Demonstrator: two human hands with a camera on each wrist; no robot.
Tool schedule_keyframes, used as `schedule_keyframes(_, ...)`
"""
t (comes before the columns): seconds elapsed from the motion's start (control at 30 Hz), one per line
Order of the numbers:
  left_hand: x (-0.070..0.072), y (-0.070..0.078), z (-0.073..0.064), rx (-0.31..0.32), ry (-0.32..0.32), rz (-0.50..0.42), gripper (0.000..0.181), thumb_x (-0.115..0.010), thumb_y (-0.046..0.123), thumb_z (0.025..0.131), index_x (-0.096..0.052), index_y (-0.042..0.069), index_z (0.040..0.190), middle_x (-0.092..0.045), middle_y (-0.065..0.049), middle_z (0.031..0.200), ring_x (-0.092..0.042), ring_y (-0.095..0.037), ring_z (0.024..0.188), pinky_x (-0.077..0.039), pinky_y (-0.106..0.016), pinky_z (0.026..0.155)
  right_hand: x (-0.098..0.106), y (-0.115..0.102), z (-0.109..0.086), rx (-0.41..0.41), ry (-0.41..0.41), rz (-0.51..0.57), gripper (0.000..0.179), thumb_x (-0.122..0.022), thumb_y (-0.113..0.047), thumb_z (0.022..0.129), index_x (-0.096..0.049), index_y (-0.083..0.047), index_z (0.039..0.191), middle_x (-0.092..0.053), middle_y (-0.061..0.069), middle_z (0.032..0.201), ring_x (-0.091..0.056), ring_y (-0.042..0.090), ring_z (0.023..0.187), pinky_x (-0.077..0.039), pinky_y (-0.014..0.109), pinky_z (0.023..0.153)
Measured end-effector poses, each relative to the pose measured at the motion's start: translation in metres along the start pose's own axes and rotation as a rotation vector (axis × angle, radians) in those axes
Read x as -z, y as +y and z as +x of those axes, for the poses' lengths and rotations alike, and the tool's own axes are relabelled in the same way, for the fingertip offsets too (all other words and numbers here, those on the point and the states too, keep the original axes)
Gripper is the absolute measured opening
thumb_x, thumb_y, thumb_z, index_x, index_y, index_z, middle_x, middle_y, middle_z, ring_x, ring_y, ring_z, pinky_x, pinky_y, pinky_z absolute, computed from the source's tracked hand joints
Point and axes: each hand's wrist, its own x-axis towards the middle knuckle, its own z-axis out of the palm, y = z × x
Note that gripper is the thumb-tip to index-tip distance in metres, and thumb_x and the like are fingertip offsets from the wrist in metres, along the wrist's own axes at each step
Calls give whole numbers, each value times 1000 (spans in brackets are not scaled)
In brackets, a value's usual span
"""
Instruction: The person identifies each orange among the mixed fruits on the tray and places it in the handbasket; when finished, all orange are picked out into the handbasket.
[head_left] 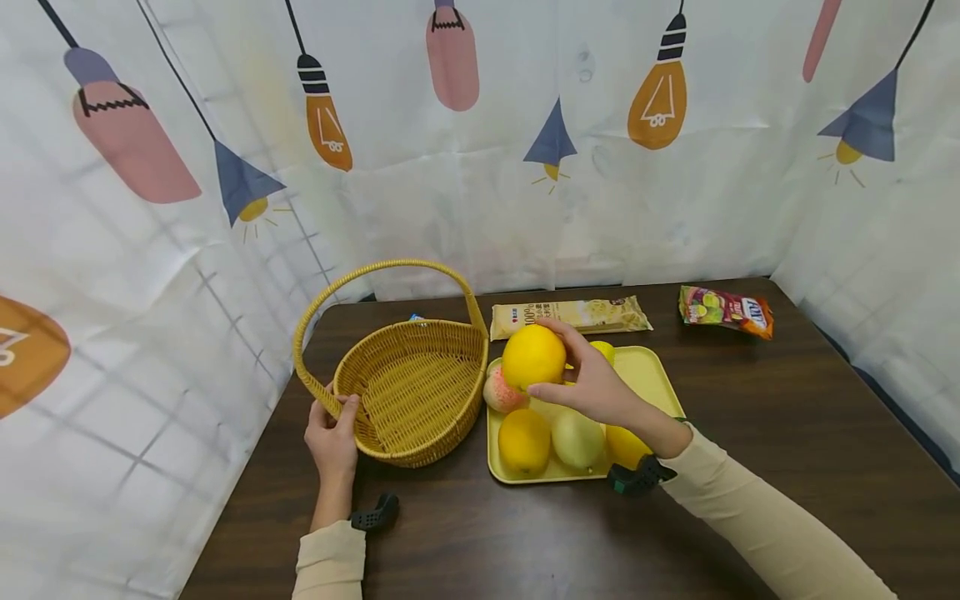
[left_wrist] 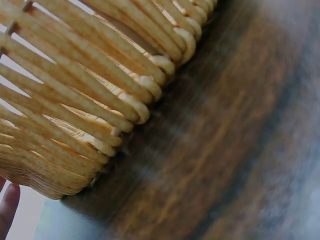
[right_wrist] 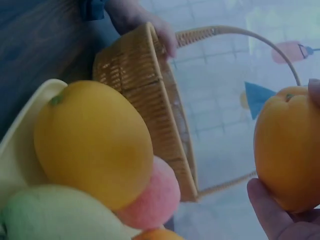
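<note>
My right hand [head_left: 600,387] grips an orange [head_left: 534,357], thumb below and fingers at the top, over the yellow tray [head_left: 660,375]. In the right wrist view the orange [right_wrist: 290,150] shows its stem end. My left hand [head_left: 333,437] holds the near left side of the woven basket [head_left: 420,392], where the tall handle meets the rim. Nothing lies in the visible part of the basket. On the tray are a pink peach [head_left: 502,392], a yellow-orange fruit [head_left: 524,442], a pale green fruit [head_left: 577,439] and other yellow fruit, partly hidden by my right hand and wrist.
Behind the tray lies a long cream snack packet [head_left: 600,314]. A colourful snack bag [head_left: 726,311] sits at the back right of the dark wooden table [head_left: 787,417]. A white curtain [head_left: 487,208] printed with lamps hangs behind and around the table.
</note>
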Motion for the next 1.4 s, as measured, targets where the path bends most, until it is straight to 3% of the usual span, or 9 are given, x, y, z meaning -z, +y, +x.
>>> schedule_keyframes(0.23,0,-1,1,-44,-5,30,34,-66,19,94,-61,-8,115,-57,-10,102,-53,-5,69,-46,-17,58,-30,10,14,-25,-34,25,83,-79,-11,82,-33,-29,150,-41,4,145,-55,27,118,-54,35,88)
schedule_keyframes(0.4,-1,-3,1,-63,-4,0,32,-66,16,94,-60,-12,109,-56,-21,115,-55,-5,72,-48,-18,60,-50,12,24,-43,-15,-13,86,-79,-7,81,-32,-23,151,-43,11,143,-57,29,115,-55,37,85)
schedule_keyframes(0.6,-2,-5,1,-65,-11,-53,29,-66,13,93,-58,-14,100,-52,-24,131,-60,-10,81,-49,-19,62,-69,-15,24,-30,-40,-43,82,-77,-5,81,-34,-9,150,-46,18,139,-58,30,111,-54,44,86)
schedule_keyframes(0.67,-2,-5,0,-62,-8,-48,29,-67,13,93,-58,-13,99,-53,-22,130,-60,-12,79,-49,-19,61,-75,-19,24,-21,-47,-55,81,-78,-6,80,-35,-8,149,-47,17,139,-58,29,111,-53,44,86)
schedule_keyframes(0.77,-2,-5,1,-67,-4,-35,29,-67,14,92,-59,-13,100,-58,-6,122,-58,-13,72,-48,-20,58,-86,-20,24,-10,-65,-29,80,-78,-6,81,-35,-8,149,-47,17,139,-59,28,111,-54,43,85)
schedule_keyframes(0.87,-1,-5,2,-71,-10,-22,28,-65,13,93,-58,-14,99,-58,-8,126,-57,-8,71,-47,-18,59,-98,-4,31,-17,-67,-9,84,-80,-8,80,-34,-14,150,-47,13,140,-59,26,112,-54,40,85)
schedule_keyframes(1.0,-1,-4,3,-68,-16,-31,29,-65,12,93,-56,-15,99,-54,-18,131,-56,-5,73,-46,-17,61,-110,19,41,-38,-50,-7,86,-83,-17,78,-34,-27,149,-48,6,139,-59,22,111,-54,37,85)
schedule_keyframes(1.2,-2,-2,6,-81,-20,-12,29,-65,14,94,-59,-12,105,-55,7,108,-53,-6,68,-46,-20,59,-121,25,54,-74,-25,-2,84,-83,-25,77,-36,-32,147,-48,2,139,-58,20,110,-53,34,85)
schedule_keyframes(1.4,-1,-11,6,-72,-27,-13,28,-64,13,94,-59,-11,108,-54,2,102,-49,-7,64,-42,-19,55,-133,31,66,-101,-26,-42,86,-83,-29,78,-34,-30,149,-48,1,140,-59,18,108,-51,34,86)
